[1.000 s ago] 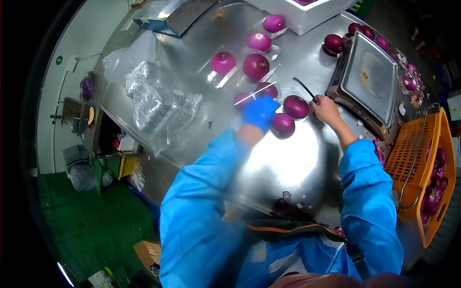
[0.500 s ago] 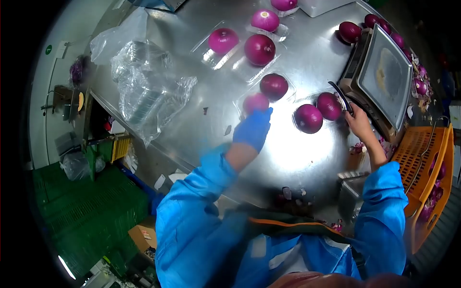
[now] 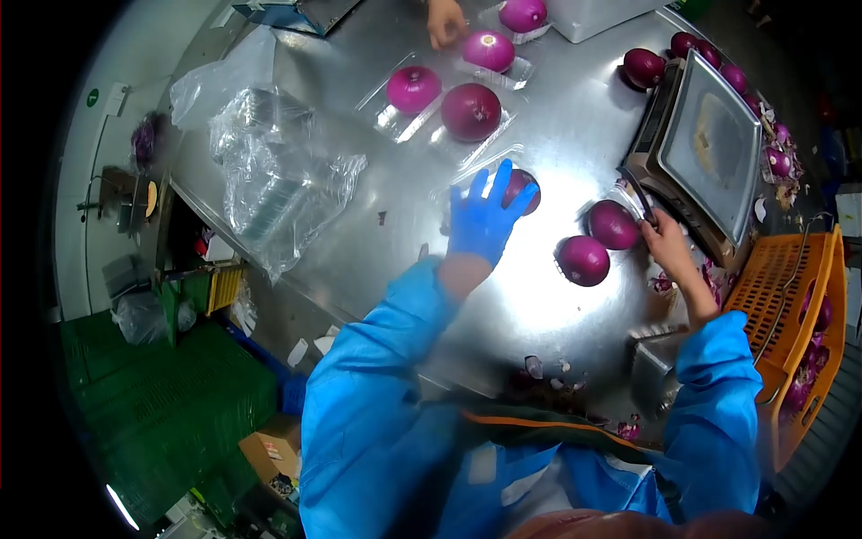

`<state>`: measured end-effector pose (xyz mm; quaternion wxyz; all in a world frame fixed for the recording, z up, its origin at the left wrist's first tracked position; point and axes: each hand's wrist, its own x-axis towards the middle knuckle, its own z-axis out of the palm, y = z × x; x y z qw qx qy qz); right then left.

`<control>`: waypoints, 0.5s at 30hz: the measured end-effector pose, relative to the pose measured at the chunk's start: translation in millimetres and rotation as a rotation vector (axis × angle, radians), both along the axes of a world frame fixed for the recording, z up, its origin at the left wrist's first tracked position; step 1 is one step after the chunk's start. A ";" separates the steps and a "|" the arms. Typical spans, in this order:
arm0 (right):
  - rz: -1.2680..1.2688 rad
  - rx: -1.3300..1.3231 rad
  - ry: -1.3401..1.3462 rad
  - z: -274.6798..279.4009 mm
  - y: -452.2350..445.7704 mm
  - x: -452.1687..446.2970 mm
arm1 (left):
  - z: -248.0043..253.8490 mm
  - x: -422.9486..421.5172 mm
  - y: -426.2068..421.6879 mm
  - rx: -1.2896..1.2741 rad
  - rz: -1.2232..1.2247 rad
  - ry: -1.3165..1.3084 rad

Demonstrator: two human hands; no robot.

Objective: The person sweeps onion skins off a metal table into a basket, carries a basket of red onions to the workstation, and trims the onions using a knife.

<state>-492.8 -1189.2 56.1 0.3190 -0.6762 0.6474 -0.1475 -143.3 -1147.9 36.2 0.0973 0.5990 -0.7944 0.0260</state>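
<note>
My left hand [image 3: 485, 216], in a blue glove, is open with its fingers spread over a clear plastic tray [image 3: 444, 191]. It partly covers a red onion [image 3: 523, 190]; whatever lies under the palm is hidden. Bare-skinned, my right hand [image 3: 664, 238] is closed around a knife [image 3: 639, 196] with a dark handle, its tip toward the scale. Just left of that hand sit two peeled red onions, an upper one [image 3: 613, 225] and a lower one [image 3: 584, 260], on the metal table [image 3: 395, 269].
A co-worker's hand [image 3: 444, 22] reaches in beside an onion [image 3: 489, 51] on a tray. Wrapped clear trays [image 3: 269, 171] lie at left. A weighing scale [image 3: 714, 135] stands at right, above an orange crate [image 3: 781, 287]. Onion skins litter the table's near edge.
My left hand has moved forward and its fingers have spread. The two onions by my right hand sit slightly nearer me. A co-worker's hand has appeared at the top.
</note>
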 end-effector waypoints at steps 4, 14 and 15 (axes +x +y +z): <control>-0.058 -0.093 0.013 -4.6 -22.3 42.3 | 1.4 9.3 -40.6 -0.042 0.088 0.001; -0.062 -0.042 -0.102 -15.4 -124.5 143.5 | 7.9 65.3 -127.7 -0.017 0.230 -0.028; -0.056 -0.041 -0.121 -14.6 -131.4 156.9 | 15.4 74.4 -131.5 -0.018 0.242 -0.012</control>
